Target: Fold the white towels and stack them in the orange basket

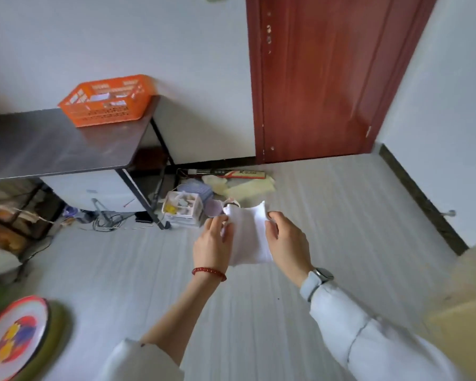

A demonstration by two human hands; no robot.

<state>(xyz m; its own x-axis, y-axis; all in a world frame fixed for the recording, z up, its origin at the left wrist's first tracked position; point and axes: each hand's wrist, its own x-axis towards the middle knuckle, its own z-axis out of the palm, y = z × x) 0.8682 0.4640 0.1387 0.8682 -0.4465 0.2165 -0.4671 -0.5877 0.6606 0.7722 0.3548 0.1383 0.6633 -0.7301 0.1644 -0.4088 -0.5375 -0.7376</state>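
Both hands hold a towel (249, 235) in mid-air: left hand (212, 243) and right hand (286, 240) pinch opposite side edges, seemingly to fold it. The basket (107, 101) waits at the table's (52, 144) far right corner.

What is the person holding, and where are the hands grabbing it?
A white towel, held up in the air. The left hand pinches its left edge, the right hand its right edge.

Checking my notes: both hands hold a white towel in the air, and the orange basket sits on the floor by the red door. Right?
Not quite. The head view shows the orange basket on the dark table, not the floor. Both hands, left hand and right hand, do hold the white towel.
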